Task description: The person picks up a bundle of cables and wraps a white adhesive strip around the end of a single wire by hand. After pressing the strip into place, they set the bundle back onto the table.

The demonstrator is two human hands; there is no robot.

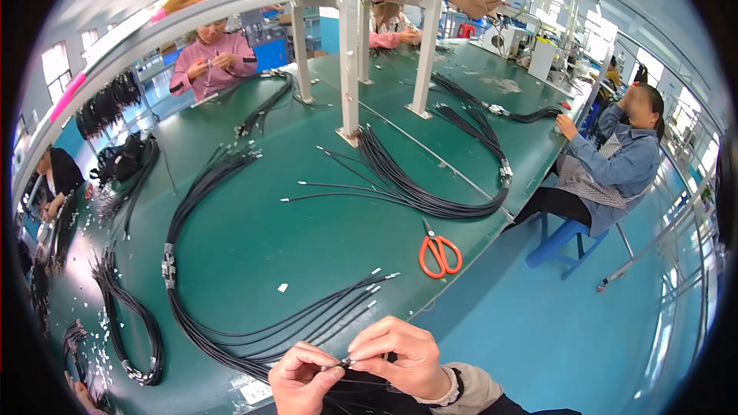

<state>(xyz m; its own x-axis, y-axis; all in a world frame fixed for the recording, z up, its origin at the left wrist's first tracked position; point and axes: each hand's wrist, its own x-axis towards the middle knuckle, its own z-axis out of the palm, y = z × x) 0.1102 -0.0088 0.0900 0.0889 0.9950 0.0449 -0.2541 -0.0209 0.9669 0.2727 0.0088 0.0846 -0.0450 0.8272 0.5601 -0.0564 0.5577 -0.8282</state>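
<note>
Both hands are brought together at the bottom edge of the view, close to the body. The left hand (301,378) is curled, its thumb and forefinger pinched at their tips, knuckles turned upward. The right hand (400,355) is arched over from the right, its fingertips (361,353) met against those of the left. The right wrist is bent inward, and a light cuffed sleeve is seen on the forearm.
</note>
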